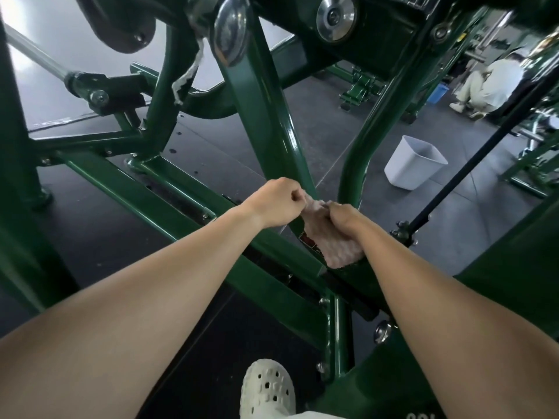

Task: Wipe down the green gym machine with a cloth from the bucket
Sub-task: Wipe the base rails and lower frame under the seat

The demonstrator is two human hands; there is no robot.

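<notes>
Head camera looks down past our pale shoe [267,388] on the dark floor [90,237], and both our bare arms reach forward. Our left hand [276,204] has its fingers curled and pinches the top edge of the pink cloth [335,246]. Our right hand [344,219] is curled too and grips the cloth just beside it. The cloth lies against the low part of the green gym machine [266,140], where the slanted bars meet. So the cloth is out of the bucket and on the machine, and we think the wiping is under way down low. We cannot tell which bars are clean already, and we guess the tall bars and round metal parts above are left to do. Farther off to the right, the white bucket [414,167] stands on the floor, well apart from us. Its inside looks pale, and we cannot tell what is in it. Far back, a blue bin [437,93] sits near a crouching person [490,86]; what it holds is hidden.
</notes>
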